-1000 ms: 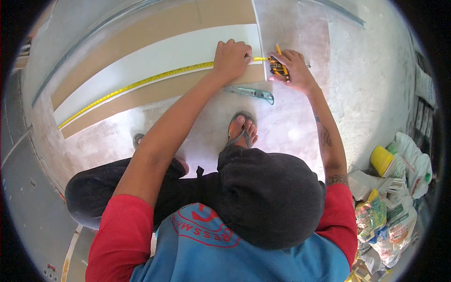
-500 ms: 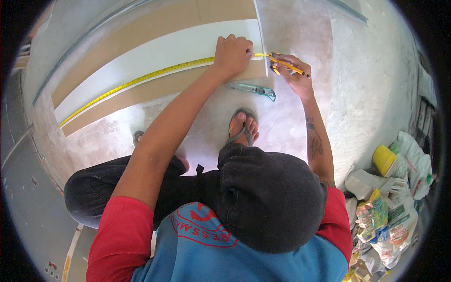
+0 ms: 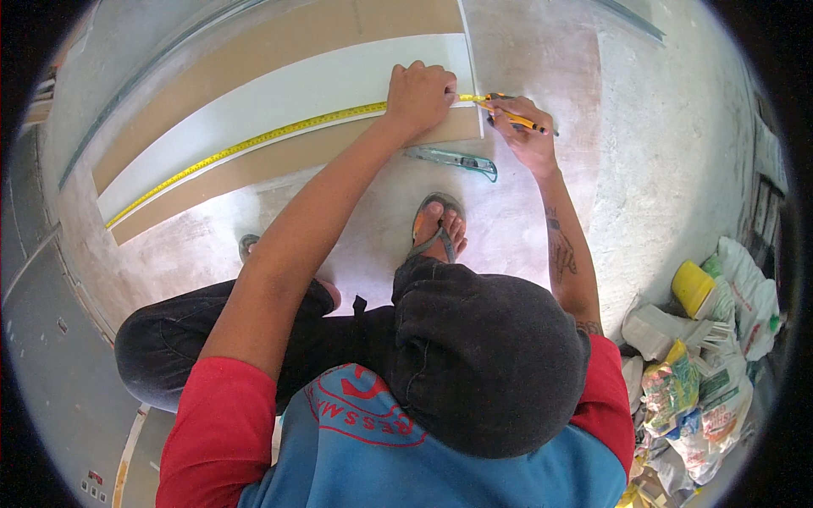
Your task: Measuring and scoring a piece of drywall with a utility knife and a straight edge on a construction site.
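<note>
A yellow tape measure blade (image 3: 262, 138) runs out along a white strip of board (image 3: 296, 80), which lies on a brown board (image 3: 339, 21). My left hand (image 3: 421, 96) is closed over the blade near the strip's right end, fingers curled, pressing it down. Just past the board's right edge, my right hand (image 3: 527, 135) grips a yellow pencil (image 3: 527, 124), its point by the blade at the strip's edge. The black and orange tape case shows partly behind those fingers. On the floor below the board rests a teal utility knife (image 3: 455, 159).
My sandalled foot (image 3: 439, 229) is on the floor just below the knife. Bags and rubbish (image 3: 694, 389) are piled at the lower right, with a yellow tub (image 3: 693, 288) on top. A metal strip (image 3: 631, 19) lies at the upper right.
My right hand has shifted slightly left and turned, bringing the pencil's point in to the blade by the board's edge. My left hand stays where it was.
</note>
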`<state>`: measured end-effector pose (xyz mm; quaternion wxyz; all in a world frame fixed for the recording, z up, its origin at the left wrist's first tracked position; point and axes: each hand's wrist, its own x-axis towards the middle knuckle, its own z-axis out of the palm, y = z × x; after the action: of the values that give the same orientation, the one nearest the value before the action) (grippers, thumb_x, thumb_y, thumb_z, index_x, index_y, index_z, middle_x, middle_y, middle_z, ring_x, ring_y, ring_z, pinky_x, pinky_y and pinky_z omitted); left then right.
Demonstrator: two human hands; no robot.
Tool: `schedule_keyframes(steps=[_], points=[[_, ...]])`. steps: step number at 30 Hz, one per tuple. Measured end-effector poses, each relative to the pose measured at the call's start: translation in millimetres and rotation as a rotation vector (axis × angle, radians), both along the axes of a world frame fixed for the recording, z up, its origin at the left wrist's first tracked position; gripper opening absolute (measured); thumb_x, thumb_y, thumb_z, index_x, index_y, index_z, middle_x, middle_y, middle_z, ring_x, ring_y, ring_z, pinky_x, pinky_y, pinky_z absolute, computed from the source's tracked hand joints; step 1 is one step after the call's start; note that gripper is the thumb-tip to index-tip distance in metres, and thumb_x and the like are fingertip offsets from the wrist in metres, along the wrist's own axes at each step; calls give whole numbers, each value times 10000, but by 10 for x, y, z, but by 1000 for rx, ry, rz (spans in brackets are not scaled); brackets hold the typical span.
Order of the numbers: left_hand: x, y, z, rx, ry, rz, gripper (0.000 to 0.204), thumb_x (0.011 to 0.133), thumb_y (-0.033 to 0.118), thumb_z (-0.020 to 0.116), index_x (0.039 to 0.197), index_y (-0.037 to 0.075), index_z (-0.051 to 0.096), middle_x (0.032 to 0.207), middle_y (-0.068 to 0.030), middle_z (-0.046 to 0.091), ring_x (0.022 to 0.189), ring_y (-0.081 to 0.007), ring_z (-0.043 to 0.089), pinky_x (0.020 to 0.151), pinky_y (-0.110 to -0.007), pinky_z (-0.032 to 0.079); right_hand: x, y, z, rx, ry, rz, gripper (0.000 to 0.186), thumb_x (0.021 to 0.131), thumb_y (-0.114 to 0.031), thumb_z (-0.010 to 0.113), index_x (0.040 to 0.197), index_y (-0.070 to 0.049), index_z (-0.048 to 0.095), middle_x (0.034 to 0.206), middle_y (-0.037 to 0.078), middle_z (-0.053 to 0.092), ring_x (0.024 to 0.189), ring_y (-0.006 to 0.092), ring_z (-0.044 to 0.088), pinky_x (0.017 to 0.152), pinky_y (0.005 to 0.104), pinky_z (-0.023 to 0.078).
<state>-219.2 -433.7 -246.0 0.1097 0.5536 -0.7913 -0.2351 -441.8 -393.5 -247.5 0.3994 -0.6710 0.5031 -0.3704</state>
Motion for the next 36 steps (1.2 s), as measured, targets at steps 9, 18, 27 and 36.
schedule_keyframes(steps=[9,18,27,36], points=[[5,5,12,7,-3,-7,139,818,300,673,787,166,698,822,-21,661,858,-259,604,776,-456,415,6,0,13,-21,64,-3,185,820,-58,707,1001,-45,743,942,126,715,864,223,649,762,305,512],[-15,41,-10,12,-14,-5,127,820,284,672,797,165,709,832,-27,669,862,-259,608,793,-455,418,-8,22,-16,-32,74,5,167,832,-63,698,991,-34,737,906,130,708,786,219,645,707,308,515],[10,19,-24,-1,-24,-9,128,820,282,661,816,168,718,846,-29,672,867,-259,610,791,-452,419,-12,-1,-20,33,74,21,158,873,9,646,1015,8,714,967,119,709,852,160,647,757,265,525],[-26,-57,142,-40,-21,-22,122,835,227,593,795,154,682,842,-53,652,887,-274,598,784,-462,414,-147,-196,337,-91,231,68,446,799,-135,721,1219,-88,579,1071,122,641,865,261,650,731,379,518]])
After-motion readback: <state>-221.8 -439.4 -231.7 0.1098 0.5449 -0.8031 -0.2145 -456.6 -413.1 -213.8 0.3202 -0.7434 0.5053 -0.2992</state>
